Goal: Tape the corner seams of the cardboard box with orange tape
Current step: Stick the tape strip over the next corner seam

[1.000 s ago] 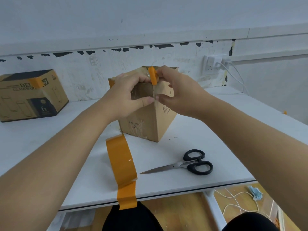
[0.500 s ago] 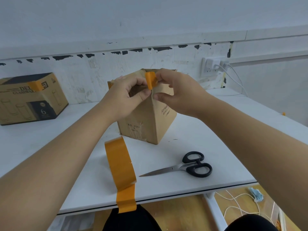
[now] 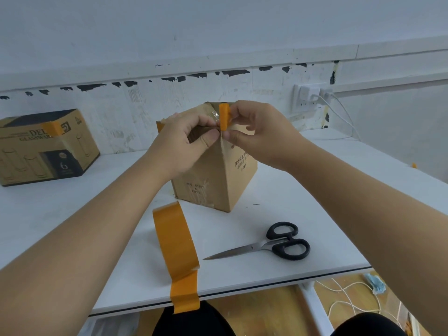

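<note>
Setting: white table (image 3: 315,190) set against a scuffed white wall, with the person's two forearms reaching in from below.

Left hand: the left hand (image 3: 186,139) is curled at the upper near corner of the cardboard box (image 3: 213,180), thumb and forefinger pinched at the cardboard edge just left of the seam.

Right hand: the right hand (image 3: 261,134) pinches the short orange tape piece (image 3: 223,116) from the right, thumb low on the seam and forefinger behind the strip.

Tape piece: it stands upright along the top of the corner seam, its top end at the rim of the box; how much of it is stuck down I cannot tell.

Change: half a second ago the strip was bent and tilted between the fingertips; now it is straightened and lined up with the seam. A second ago the left thumb lay lower on the box face; it has come up to meet the right thumb.

Meaning: judged from this, the strip is being placed and pressing it flat is not yet done.

Box: near the table's middle, one corner towards the viewer; an orange strip shows at its left top corner.

Further out: tape roll (image 3: 177,238) with its loose end hanging over the table edge; scissors (image 3: 274,243) to its right; glassware carton (image 3: 43,146) far left; wall socket (image 3: 308,95).
</note>
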`<action>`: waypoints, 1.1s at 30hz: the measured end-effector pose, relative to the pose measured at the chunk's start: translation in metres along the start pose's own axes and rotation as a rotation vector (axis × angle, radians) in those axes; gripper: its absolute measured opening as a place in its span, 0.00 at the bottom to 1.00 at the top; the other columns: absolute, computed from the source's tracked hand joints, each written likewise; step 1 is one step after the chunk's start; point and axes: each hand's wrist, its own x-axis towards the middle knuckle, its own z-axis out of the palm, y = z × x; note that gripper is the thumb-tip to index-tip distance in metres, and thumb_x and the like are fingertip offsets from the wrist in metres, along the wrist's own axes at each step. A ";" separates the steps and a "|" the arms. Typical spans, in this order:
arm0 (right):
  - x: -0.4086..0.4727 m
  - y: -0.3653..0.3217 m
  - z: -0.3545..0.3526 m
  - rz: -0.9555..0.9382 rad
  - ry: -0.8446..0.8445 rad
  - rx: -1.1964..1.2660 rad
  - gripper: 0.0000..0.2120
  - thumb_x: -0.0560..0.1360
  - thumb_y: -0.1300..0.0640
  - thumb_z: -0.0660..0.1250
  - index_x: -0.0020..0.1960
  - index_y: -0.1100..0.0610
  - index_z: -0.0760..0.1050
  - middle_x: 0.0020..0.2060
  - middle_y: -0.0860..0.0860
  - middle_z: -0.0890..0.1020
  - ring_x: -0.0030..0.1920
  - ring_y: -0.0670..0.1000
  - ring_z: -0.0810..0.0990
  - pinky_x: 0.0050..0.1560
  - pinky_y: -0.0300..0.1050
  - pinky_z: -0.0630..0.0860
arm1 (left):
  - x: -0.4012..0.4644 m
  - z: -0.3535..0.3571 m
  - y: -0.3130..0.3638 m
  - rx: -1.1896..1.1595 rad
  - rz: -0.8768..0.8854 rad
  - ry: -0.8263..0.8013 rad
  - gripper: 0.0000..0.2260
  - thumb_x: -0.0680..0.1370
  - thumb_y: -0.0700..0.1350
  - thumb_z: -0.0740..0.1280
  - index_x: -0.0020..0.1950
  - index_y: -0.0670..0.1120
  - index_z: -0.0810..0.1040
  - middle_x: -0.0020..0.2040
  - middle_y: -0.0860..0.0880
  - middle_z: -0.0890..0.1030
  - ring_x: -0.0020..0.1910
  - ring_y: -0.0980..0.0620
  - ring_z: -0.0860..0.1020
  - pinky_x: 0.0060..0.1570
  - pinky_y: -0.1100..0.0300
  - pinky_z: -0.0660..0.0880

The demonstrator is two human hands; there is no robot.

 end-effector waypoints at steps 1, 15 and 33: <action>0.000 0.000 0.001 0.001 0.007 -0.003 0.09 0.74 0.58 0.70 0.54 0.53 0.78 0.51 0.42 0.83 0.57 0.39 0.78 0.56 0.35 0.71 | 0.000 0.001 0.000 0.010 0.005 0.003 0.05 0.77 0.47 0.67 0.51 0.51 0.78 0.46 0.58 0.79 0.48 0.58 0.75 0.65 0.39 0.65; -0.012 -0.020 -0.009 0.078 -0.078 0.005 0.09 0.79 0.49 0.62 0.45 0.43 0.80 0.37 0.41 0.81 0.40 0.45 0.80 0.45 0.42 0.77 | -0.009 -0.006 0.019 0.157 0.044 -0.009 0.06 0.76 0.46 0.69 0.51 0.52 0.75 0.36 0.51 0.73 0.35 0.51 0.72 0.36 0.59 0.70; -0.021 -0.014 -0.005 0.088 -0.094 -0.055 0.11 0.78 0.52 0.64 0.47 0.53 0.84 0.65 0.42 0.76 0.66 0.32 0.68 0.60 0.29 0.64 | -0.014 -0.004 0.026 -0.021 -0.125 -0.032 0.03 0.76 0.49 0.68 0.44 0.54 0.81 0.38 0.55 0.81 0.36 0.62 0.77 0.38 0.65 0.74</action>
